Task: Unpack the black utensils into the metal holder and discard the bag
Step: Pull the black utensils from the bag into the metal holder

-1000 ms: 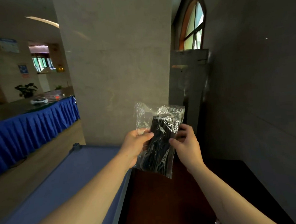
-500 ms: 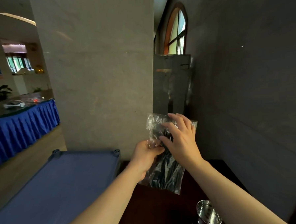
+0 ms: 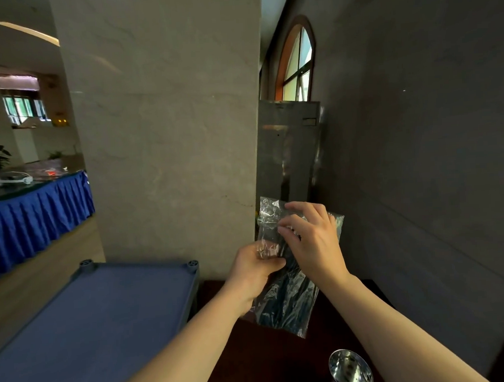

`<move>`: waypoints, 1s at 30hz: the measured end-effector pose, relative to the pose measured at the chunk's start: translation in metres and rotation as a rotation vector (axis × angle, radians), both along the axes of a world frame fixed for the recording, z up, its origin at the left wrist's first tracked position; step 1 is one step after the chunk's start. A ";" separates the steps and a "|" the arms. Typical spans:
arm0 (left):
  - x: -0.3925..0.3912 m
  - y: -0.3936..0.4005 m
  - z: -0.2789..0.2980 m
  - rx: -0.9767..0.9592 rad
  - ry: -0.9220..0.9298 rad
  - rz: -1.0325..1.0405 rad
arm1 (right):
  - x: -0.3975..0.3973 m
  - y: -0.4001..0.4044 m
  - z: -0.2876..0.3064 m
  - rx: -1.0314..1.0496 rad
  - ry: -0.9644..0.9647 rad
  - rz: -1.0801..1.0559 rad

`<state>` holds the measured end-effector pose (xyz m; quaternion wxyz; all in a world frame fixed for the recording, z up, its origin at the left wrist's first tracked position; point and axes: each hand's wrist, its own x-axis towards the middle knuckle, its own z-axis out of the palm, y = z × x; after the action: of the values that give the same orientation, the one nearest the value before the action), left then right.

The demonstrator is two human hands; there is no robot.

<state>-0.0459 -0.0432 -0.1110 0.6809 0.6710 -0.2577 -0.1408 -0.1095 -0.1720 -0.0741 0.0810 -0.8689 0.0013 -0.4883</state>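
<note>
Together, both hands hold a clear plastic bag of black utensils up over the dark desk. Gripping its middle is the left hand; the right hand pinches the crinkled top. Below, at the bottom edge, stands the metal holder, apart from the bag.

Blue shelf top beside dark wood table; stone pillar behind; blue-skirted table far left.
</note>
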 end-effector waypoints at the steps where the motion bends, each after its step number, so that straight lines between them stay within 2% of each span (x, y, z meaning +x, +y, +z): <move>1: 0.001 0.000 0.001 -0.003 0.001 -0.001 | 0.000 0.000 0.001 -0.007 -0.003 0.007; 12: 0.010 0.009 -0.001 -0.043 0.009 -0.045 | -0.003 0.014 0.030 0.041 -0.047 0.092; 18: 0.016 0.011 -0.009 -0.045 0.041 -0.018 | -0.003 0.009 0.052 0.251 -0.002 0.178; 23: 0.019 0.015 -0.017 0.035 -0.052 -0.109 | -0.001 -0.011 0.071 0.386 -0.048 0.125; 30: 0.023 0.016 -0.019 -0.016 -0.009 -0.113 | -0.003 -0.031 0.080 0.402 0.114 0.065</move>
<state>-0.0225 -0.0276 -0.1304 0.6761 0.6504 -0.2995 -0.1738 -0.1126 -0.2026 0.0063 0.2682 -0.8609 0.0755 -0.4256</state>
